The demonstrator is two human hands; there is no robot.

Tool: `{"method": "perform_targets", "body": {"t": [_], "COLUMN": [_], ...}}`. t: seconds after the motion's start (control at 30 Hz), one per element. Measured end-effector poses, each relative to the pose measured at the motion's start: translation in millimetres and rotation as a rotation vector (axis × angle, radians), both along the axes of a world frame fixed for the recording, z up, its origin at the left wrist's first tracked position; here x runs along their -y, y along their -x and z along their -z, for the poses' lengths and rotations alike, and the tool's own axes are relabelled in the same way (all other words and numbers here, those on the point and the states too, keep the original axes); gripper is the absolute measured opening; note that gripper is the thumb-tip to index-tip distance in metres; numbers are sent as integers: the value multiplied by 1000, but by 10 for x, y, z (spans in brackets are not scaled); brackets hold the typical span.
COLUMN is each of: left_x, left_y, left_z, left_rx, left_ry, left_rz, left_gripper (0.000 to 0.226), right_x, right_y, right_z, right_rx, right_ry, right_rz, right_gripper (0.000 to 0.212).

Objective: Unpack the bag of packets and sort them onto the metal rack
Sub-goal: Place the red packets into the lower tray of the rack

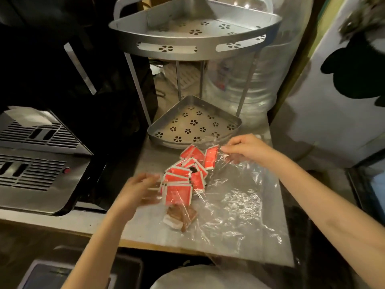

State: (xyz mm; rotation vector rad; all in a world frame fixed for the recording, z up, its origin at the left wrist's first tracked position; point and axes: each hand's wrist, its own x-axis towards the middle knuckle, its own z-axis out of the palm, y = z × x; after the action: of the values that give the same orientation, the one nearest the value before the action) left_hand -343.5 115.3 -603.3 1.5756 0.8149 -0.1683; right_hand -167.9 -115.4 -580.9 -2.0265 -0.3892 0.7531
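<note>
Centrally, a grey counter [208,243] runs from the black machine on the left to a dark gap on the right, its near edge ending just above a white round object at the bottom of the view. At its far end stands the metal rack [195,40], a two-tier corner stand with flower-shaped holes; both the upper tray and the lower tray [193,122] hold nothing, and the lower tray's front rim sits just beyond the packets. To the left, the silver drip grille [37,155] of the machine borders the counter closely, leaving little room on that side. A clear plastic bag [235,203] lies crumpled and flattened over the right half of the counter, reaching nearly to its near edge. A heap of red packets [187,172] with white borders lies at the bag's left end, partly under the film, between the two hands. Just below the heap lie a few brown packets [181,217], also under the plastic. The right hand [243,149] is at the far side of the heap, fingertips pinched on the bag's film beside the uppermost red packet. The left hand [137,190] is blurred, fingers loosely spread against the heap's left edge; whether it grips a packet cannot be told.
</note>
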Motion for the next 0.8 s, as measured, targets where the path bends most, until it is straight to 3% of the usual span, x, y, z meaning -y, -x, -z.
{"method": "perform_targets", "body": {"t": [0.1,0.2,0.33,0.53,0.63,0.8], "left_x": [-9,-33,53,-42,-116,-75], "left_y": [-272,-490,-579,-524,-546,-625], "left_z": [-70,-88,-1,224,220,180], "left_rx": [103,148,179,51,-65,-184], "left_ry": [79,38,65,133,108,143], "left_rz": [-12,52,59,24,162,254], "left_gripper": [20,29,49,51,47,79], "right_x": [163,330,519,735,746,558], "right_y": [114,289,541,513,409,361], "right_z": [56,142,326,367,343,327], "right_rx": [-12,-39,-326,-454,-431,-563], "right_ry": [-81,-162,-138,12,0,-3], "right_rz": [130,264,489,601,583,493], "right_gripper": [9,9,24,49,48,55]}}
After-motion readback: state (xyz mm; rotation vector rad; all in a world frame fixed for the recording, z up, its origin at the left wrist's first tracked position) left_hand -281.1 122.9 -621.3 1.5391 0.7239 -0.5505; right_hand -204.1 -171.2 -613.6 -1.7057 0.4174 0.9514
